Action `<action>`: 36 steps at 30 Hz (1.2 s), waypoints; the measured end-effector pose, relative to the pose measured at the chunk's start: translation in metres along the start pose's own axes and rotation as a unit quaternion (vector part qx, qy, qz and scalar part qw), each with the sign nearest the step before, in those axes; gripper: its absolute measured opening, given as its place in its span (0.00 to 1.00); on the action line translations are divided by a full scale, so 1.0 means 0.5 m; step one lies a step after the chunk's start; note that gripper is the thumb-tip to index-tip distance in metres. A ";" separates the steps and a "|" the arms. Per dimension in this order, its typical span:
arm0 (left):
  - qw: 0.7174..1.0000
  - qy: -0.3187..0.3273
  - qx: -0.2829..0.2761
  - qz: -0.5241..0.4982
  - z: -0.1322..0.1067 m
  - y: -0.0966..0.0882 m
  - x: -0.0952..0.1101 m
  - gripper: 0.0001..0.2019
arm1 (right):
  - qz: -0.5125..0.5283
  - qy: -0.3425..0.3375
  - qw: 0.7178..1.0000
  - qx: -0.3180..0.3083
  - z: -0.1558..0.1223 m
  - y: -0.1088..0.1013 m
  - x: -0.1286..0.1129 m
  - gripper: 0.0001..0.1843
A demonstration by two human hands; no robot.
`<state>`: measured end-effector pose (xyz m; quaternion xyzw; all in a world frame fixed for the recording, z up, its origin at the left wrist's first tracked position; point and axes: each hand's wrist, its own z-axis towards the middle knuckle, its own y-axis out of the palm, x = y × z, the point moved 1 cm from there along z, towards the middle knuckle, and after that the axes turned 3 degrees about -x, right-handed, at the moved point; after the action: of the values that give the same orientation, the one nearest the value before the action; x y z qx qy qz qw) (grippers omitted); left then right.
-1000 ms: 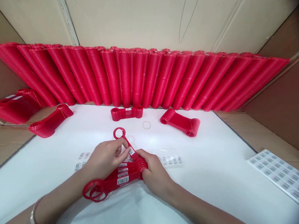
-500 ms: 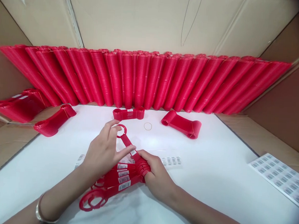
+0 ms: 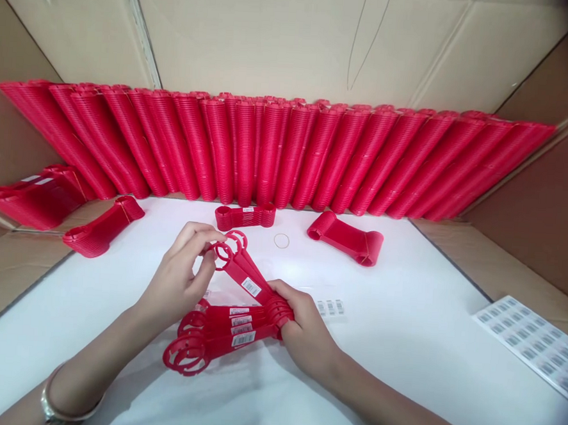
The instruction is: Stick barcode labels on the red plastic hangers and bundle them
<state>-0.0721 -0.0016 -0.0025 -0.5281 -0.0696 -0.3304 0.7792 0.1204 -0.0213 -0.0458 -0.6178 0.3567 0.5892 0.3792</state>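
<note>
My right hand (image 3: pixel 308 326) is closed round one end of a fanned bundle of flat red plastic pieces with ring ends (image 3: pixel 219 331). Several of these carry white barcode labels (image 3: pixel 243 338) on their middles, and their far rings hang to the lower left. Two pieces are spread away from the rest, pointing up and left. At the ring of the nearer one, a labelled red plastic piece (image 3: pixel 242 273), my left hand (image 3: pixel 181 273) pinches with thumb and fingers. The pieces' right ends are partly hidden by my right hand.
Tall stacks of red pieces (image 3: pixel 268 154) line the cardboard wall at the back. Smaller bundles lie at left (image 3: pixel 103 227), middle (image 3: pixel 245 216) and right (image 3: pixel 345 237). A rubber band (image 3: pixel 281 240) lies on the white table. Barcode label sheets are at right (image 3: pixel 530 346) and behind my right hand (image 3: pixel 331 307).
My left hand has gone from open fingers beside the upper piece to pinching a ring. A second piece now shows beside the first, and the lower rings have shifted up and right.
</note>
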 end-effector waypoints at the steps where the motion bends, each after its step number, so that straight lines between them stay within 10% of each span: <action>1: 1.000 0.002 -0.015 0.005 0.001 -0.002 -0.002 0.09 | 0.005 0.001 1.000 0.001 0.000 -0.001 0.000 0.26; 18: 0.924 -0.034 -0.372 0.084 -0.015 0.040 -0.004 0.10 | -0.087 -0.019 0.996 -0.021 0.000 0.001 0.008 0.26; 25: 0.920 -0.045 -0.362 0.144 -0.016 0.070 0.007 0.11 | -0.076 0.004 0.997 -0.028 0.003 0.004 0.017 0.22; 36: 0.919 -0.080 -0.366 0.120 -0.011 0.020 -0.040 0.06 | -0.087 0.038 0.995 -0.018 0.013 -0.015 0.030 0.21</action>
<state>-0.0830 0.0045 -0.0218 -0.8055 0.0583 -0.1932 0.5572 0.1248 -0.0118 -0.0604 -0.6755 0.3053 0.5365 0.4034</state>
